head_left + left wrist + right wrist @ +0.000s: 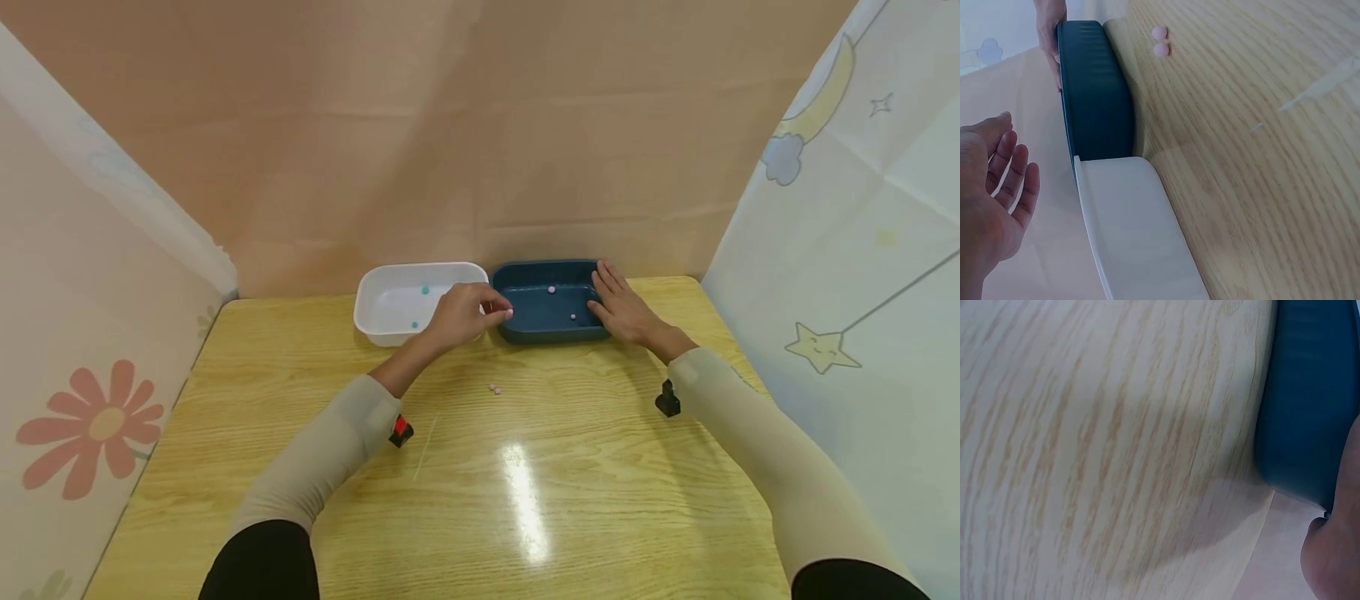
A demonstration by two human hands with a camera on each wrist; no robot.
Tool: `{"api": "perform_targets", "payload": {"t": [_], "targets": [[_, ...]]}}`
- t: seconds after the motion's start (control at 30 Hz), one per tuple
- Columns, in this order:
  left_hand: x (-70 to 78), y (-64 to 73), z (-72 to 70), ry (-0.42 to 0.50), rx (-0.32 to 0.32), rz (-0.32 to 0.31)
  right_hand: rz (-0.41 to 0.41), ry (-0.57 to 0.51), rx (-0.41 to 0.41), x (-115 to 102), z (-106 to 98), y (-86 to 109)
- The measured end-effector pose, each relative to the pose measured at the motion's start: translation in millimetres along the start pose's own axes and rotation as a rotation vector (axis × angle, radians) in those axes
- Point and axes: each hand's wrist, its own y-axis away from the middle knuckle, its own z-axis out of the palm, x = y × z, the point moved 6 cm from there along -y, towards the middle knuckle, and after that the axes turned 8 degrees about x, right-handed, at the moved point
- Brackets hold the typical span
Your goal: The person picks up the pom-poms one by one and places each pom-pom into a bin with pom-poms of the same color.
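Observation:
In the head view my left hand (467,315) is over the gap between the white tub (386,340) and the dark blue tub (551,336). Its thumb and forefinger pinch a small pink ball (511,312) near the blue tub's left rim. Spread, fairly straight fingers of my right hand (628,312) rest over the blue tub's right end. Inside that tub lie two pink balls, one farther back (551,290) and one nearer (573,317). Two teal balls, one at the back (425,290) and one in front (415,325), lie in the white tub.
Two more pink balls (1160,40) lie close together on the wooden table (585,467), in front of the tubs. Behind the tubs rises a brown backdrop (480,150). Printed sheets hang at the left (67,292) and right (862,250).

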Motion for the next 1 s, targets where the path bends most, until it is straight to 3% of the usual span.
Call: {"api": "perform_targets", "payload": {"t": [0.6,1.0], "targets": [[-20.7,-21.1,7.0,0.048,0.054,-0.081,0.013,-0.010,0.003,1,0,-1.2],[-24.5,-33.7,16.3,0.009,0.092,-0.143,0.020,-0.017,0.006,3,2,-2.6]]}}
